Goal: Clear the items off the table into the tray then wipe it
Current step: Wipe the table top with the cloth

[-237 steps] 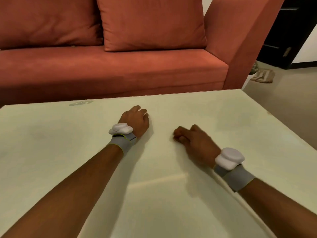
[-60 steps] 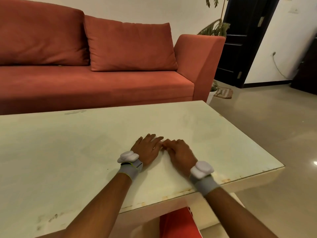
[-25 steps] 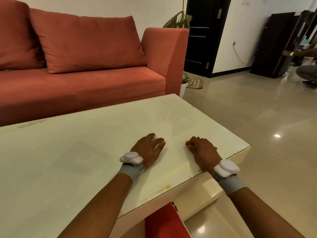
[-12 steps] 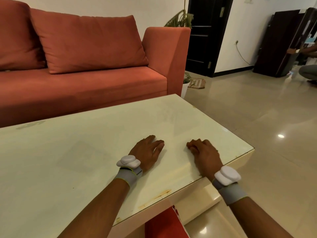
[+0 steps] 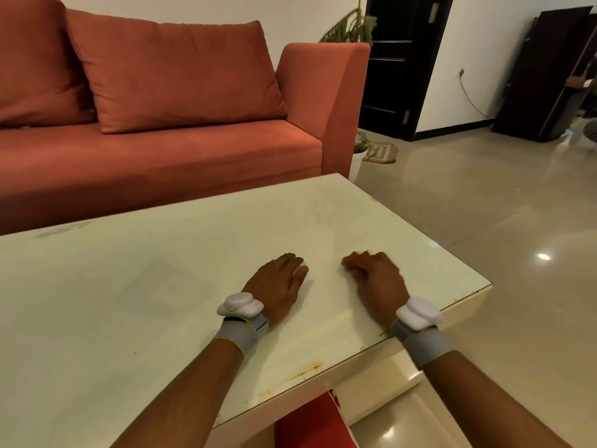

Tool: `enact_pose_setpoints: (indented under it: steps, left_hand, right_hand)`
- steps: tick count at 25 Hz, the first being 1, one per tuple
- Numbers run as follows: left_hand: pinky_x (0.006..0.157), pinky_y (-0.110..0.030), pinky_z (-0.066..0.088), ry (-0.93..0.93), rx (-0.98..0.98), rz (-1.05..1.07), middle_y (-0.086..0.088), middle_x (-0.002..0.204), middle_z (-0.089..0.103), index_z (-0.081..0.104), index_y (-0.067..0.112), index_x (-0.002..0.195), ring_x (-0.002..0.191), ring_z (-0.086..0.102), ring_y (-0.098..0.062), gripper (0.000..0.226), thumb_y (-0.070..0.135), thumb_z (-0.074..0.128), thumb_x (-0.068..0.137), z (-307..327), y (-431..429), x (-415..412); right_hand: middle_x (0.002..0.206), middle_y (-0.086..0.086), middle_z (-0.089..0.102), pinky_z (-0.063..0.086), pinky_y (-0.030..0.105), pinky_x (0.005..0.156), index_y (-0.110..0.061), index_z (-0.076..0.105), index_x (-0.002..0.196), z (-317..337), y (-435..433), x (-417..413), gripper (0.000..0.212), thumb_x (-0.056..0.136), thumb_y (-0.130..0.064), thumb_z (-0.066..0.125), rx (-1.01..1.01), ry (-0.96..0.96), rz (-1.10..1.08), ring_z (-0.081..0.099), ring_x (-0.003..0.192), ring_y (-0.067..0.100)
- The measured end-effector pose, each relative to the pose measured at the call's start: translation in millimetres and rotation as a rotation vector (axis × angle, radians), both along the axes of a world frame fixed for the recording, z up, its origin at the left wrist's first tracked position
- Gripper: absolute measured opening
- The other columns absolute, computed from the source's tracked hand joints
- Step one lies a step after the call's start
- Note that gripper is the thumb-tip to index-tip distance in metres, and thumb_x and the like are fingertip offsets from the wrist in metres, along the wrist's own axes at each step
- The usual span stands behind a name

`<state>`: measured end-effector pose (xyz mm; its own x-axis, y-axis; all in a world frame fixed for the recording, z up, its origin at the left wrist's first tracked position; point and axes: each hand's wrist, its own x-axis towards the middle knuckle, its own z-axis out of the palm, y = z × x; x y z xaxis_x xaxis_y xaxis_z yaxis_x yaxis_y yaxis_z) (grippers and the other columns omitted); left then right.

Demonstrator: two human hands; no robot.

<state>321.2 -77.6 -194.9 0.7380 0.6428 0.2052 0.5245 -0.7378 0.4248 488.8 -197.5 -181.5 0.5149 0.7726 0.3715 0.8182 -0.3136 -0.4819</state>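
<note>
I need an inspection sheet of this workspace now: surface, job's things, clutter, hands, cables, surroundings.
Surface: pale table, rust-coloured marks near the front edge.
Job's things: nothing seen; no tray, no cloth.
Clutter: nothing seen on top; red object below the front edge.
Hands: left hand flat on the table; right hand rests there, fingers bent, blurred.
Cables: cord on the far wall.
Surroundings: red sofa, plant, dark door.

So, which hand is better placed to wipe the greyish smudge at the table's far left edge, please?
Left, probably: the left hand rests on the pale glossy table nearer the greyish smudge; the right hand sits by the right edge.
</note>
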Motion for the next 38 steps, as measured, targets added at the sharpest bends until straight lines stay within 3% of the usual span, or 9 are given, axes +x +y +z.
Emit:
enact_pose_setpoints:
  steps: [4, 10, 12, 15, 17, 22, 28, 34, 38]
  left_hand:
    - [0.114, -0.026, 0.024, -0.197, -0.295, 0.051, 0.005, 0.147, 0.042, 0.043, 0.024, 0.139, 0.137, 0.037, -0.013, 0.048, 0.046, 0.029, 0.099, 6.1, 7.7, -4.8]
    - [0.104, -0.023, 0.031, -0.089, -0.098, -0.030, 0.000, 0.144, 0.045, 0.053, 0.015, 0.131, 0.130, 0.045, -0.020, 0.057, 0.047, 0.026, 0.093, 4.8, 4.1, -5.7]
    - [0.099, -0.026, 0.037, -0.132, -0.081, -0.036, -0.004, 0.134, 0.054, 0.060, 0.010, 0.121, 0.121, 0.053, -0.024, 0.071, 0.051, 0.020, 0.080, 2.9, 10.1, -4.3]
    - [0.091, -0.033, 0.042, -0.165, -0.086, 0.021, -0.002, 0.113, 0.065, 0.067, 0.012, 0.102, 0.106, 0.061, -0.026, 0.051, 0.038, 0.031, 0.078, 6.7, 20.6, 5.6]
    - [0.091, -0.033, 0.036, -0.057, -0.029, 0.076, 0.004, 0.111, 0.066, 0.068, 0.020, 0.098, 0.106, 0.060, -0.021, 0.046, 0.035, 0.032, 0.075, 17.5, 24.4, 12.4]
    - [0.097, -0.034, 0.036, 0.054, 0.012, 0.113, -0.001, 0.117, 0.062, 0.065, 0.020, 0.108, 0.110, 0.058, -0.024, 0.053, 0.038, 0.029, 0.075, 28.5, 58.5, 13.3]
    - [0.102, -0.035, 0.036, 0.070, 0.058, 0.196, -0.006, 0.141, 0.047, 0.054, 0.019, 0.129, 0.122, 0.052, -0.029, 0.058, 0.042, 0.026, 0.083, 12.2, 99.8, 15.2]
    - [0.108, -0.033, 0.027, 0.097, 0.128, 0.183, -0.003, 0.147, 0.040, 0.047, 0.024, 0.135, 0.130, 0.044, -0.023, 0.046, 0.041, 0.028, 0.097, 1.3, 102.2, 16.2]
    - [0.109, -0.033, 0.025, 0.113, 0.125, 0.187, -0.001, 0.148, 0.039, 0.046, 0.027, 0.136, 0.133, 0.041, -0.019, 0.061, 0.047, 0.015, 0.086, -1.5, 103.9, 17.6]
  right_hand:
    - [0.107, -0.002, 0.066, 0.039, 0.022, 0.094, -0.026, 0.068, 0.110, -4.9, -5.2, -42.8, 0.024, 0.094, -0.022, 0.051, 0.004, 0.013, 0.440, 0.054, 0.101, 0.014]
    - [0.118, 0.010, 0.062, 0.043, 0.037, 0.098, -0.031, 0.064, 0.117, 4.6, 39.2, 86.6, 0.030, 0.094, -0.022, 0.047, -0.138, 0.039, -0.172, 0.057, 0.110, 0.030]
    - [0.107, 0.007, 0.068, 0.044, 0.039, 0.095, -0.025, 0.069, 0.108, 1.0, 47.2, 38.0, 0.029, 0.090, -0.018, 0.048, -0.060, -0.001, -0.010, 0.061, 0.102, 0.030]
    - [0.095, -0.006, 0.063, 0.042, 0.031, 0.094, -0.023, 0.068, 0.109, 1.2, 21.9, -25.7, 0.027, 0.091, -0.016, 0.050, -0.064, -0.030, 0.517, 0.056, 0.096, 0.021]
    - [0.102, -0.001, 0.063, 0.042, 0.031, 0.095, -0.020, 0.066, 0.114, 10.3, 22.5, -1.8, 0.026, 0.093, -0.014, 0.051, -0.109, -0.053, 0.597, 0.054, 0.100, 0.021]
    - [0.115, 0.008, 0.057, 0.044, 0.034, 0.094, -0.039, 0.058, 0.120, 4.0, 82.8, 84.6, 0.033, 0.094, -0.026, 0.042, -0.220, 0.001, -0.052, 0.057, 0.105, 0.029]
    - [0.109, 0.000, 0.058, 0.040, 0.027, 0.095, -0.025, 0.062, 0.116, -1.2, 69.1, 20.9, 0.032, 0.093, -0.015, 0.042, -0.129, 0.000, 0.552, 0.050, 0.101, 0.017]
    - [0.116, 0.006, 0.054, 0.040, 0.037, 0.098, -0.037, 0.056, 0.122, 6.3, 130.7, 81.7, 0.037, 0.094, -0.027, 0.034, -0.228, -0.050, -0.010, 0.053, 0.109, 0.031]
    - [0.110, 0.001, 0.058, 0.038, 0.037, 0.099, -0.034, 0.060, 0.115, -1.9, 110.0, 12.0, 0.033, 0.093, -0.026, 0.036, -0.189, -0.062, 0.478, 0.046, 0.108, 0.025]
